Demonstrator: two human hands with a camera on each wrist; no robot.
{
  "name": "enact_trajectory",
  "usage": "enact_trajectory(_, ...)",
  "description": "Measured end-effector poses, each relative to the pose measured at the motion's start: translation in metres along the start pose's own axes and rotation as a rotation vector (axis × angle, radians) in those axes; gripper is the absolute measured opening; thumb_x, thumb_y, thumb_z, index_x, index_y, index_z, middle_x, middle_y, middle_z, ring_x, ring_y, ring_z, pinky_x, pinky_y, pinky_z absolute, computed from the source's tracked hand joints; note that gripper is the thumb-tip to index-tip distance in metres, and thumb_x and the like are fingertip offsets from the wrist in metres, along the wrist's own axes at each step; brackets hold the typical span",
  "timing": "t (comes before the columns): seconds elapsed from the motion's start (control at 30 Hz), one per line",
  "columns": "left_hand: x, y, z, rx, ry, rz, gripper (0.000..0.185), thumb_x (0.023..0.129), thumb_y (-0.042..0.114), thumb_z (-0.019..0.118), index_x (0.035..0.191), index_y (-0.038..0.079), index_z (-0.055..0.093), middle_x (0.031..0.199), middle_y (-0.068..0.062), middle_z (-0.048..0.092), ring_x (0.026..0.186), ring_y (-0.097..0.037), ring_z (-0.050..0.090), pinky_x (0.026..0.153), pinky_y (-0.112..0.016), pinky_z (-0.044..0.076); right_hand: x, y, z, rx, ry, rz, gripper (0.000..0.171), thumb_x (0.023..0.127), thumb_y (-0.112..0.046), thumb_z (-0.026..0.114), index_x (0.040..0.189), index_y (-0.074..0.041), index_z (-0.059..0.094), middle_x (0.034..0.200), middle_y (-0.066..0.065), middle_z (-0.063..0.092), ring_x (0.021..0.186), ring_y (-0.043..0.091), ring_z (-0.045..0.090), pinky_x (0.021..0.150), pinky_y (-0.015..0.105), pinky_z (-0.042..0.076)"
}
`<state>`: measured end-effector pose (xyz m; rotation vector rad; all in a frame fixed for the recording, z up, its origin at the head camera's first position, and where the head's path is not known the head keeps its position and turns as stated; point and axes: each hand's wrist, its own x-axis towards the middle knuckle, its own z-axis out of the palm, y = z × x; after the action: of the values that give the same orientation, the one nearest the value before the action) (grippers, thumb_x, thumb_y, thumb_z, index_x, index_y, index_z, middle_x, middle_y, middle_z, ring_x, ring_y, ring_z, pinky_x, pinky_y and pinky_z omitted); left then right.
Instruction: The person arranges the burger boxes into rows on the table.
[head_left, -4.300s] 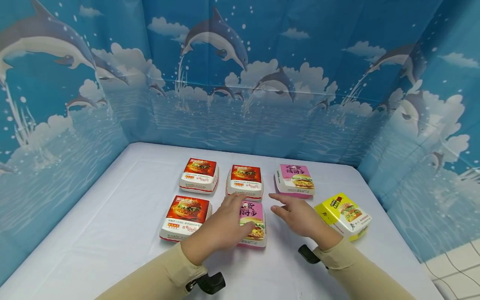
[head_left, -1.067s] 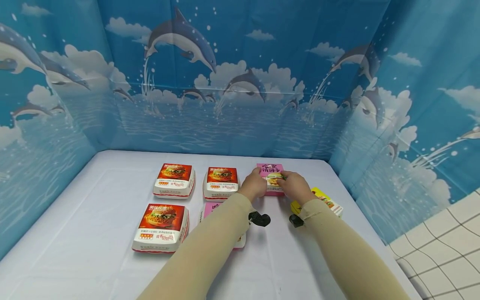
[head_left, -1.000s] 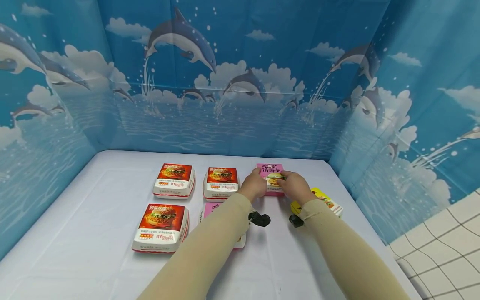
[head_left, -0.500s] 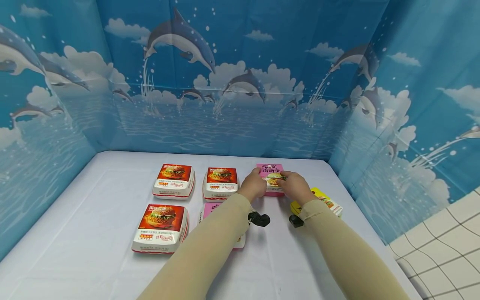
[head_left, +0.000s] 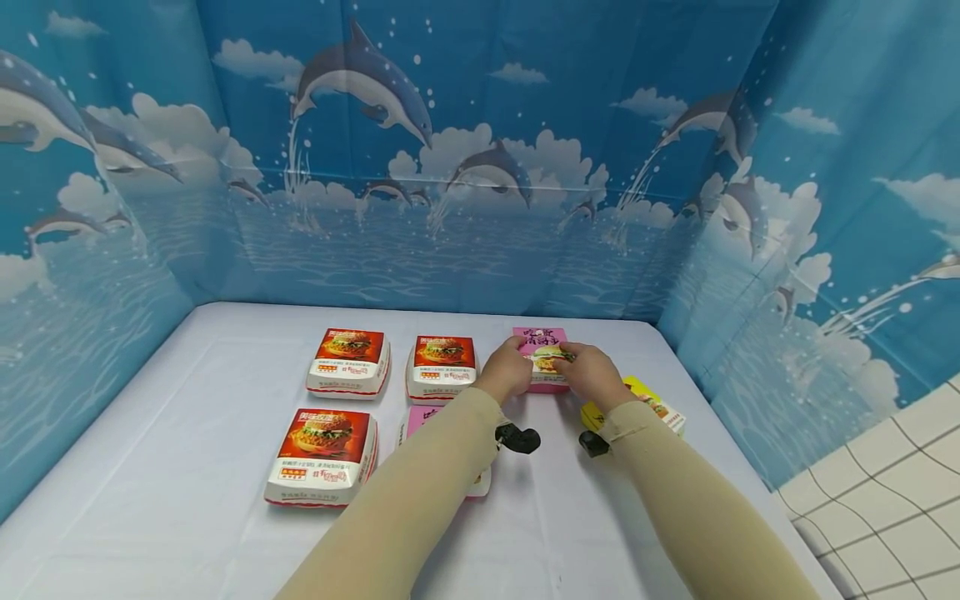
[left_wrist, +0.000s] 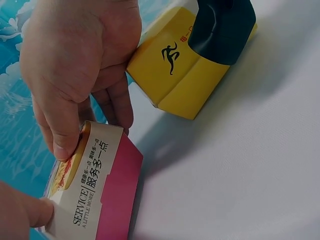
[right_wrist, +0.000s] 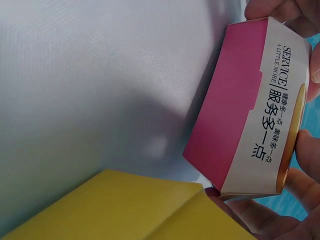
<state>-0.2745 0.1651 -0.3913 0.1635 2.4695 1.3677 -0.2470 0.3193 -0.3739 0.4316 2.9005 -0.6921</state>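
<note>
Near the far edge of the table, a pink-and-white burger box (head_left: 546, 358) sits between my two hands. My left hand (head_left: 507, 371) holds its left side and my right hand (head_left: 591, 373) its right side. In the left wrist view, the right thumb rests on the box's top edge, with fingers reaching down its side. The right wrist view shows the box's pink base (right_wrist: 227, 100) low against the white cloth, and my right-hand fingers (right_wrist: 255, 215) around its end. Whether the base touches the cloth is hard to tell.
A yellow burger box (head_left: 652, 402) stands just right of my right wrist. Red-and-white burger boxes stand at left: a rear one (head_left: 348, 363), another rear one (head_left: 442, 369) and a front one (head_left: 322, 457). My left forearm partly covers a second pink box (head_left: 420, 417). A dolphin-print curtain (head_left: 450, 275) borders the table.
Over four seconds, my hands have moved to the far pink box and taken hold of its sides; the view has turned right. During the last second, nothing visibly moves.
</note>
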Motion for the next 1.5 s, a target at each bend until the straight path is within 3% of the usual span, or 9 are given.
enact_trajectory(0.43, -0.013, 0.001, -0.006, -0.009, 0.018, 0.012, 0.058, 0.105, 0.016, 0.049, 0.161, 0.027, 0.043, 0.165, -0.007, 0.047, 0.142, -0.026, 0.051, 0.121, -0.050, 0.040, -0.012, -0.003, -0.004, 0.033, -0.017, -0.019, 0.062, 0.109, -0.038, 0.056, 0.164, -0.016, 0.038, 0.167, 0.022, 0.038, 0.148, 0.043, 0.041, 0.122, 0.062, 0.035)
enact_trajectory(0.9, -0.033, -0.001, -0.013, 0.041, 0.032, 0.046, 0.058, 0.103, 0.015, 0.050, 0.160, 0.023, 0.043, 0.161, -0.010, 0.051, 0.127, -0.026, 0.057, 0.113, -0.046, 0.046, -0.030, -0.002, -0.003, 0.055, -0.028, -0.055, 0.063, 0.109, -0.040, 0.056, 0.165, -0.017, 0.037, 0.167, 0.022, 0.038, 0.151, 0.045, 0.038, 0.123, 0.063, 0.033)
enact_trajectory(1.5, -0.044, -0.003, -0.015, 0.078, 0.001, 0.003, 0.061, 0.101, 0.011, 0.051, 0.161, 0.022, 0.042, 0.157, -0.015, 0.055, 0.122, -0.028, 0.058, 0.109, -0.046, 0.048, -0.039, -0.006, 0.006, -0.009, -0.035, -0.069, 0.061, 0.109, -0.036, 0.056, 0.164, -0.013, 0.039, 0.165, 0.023, 0.041, 0.152, 0.047, 0.037, 0.124, 0.064, 0.031)
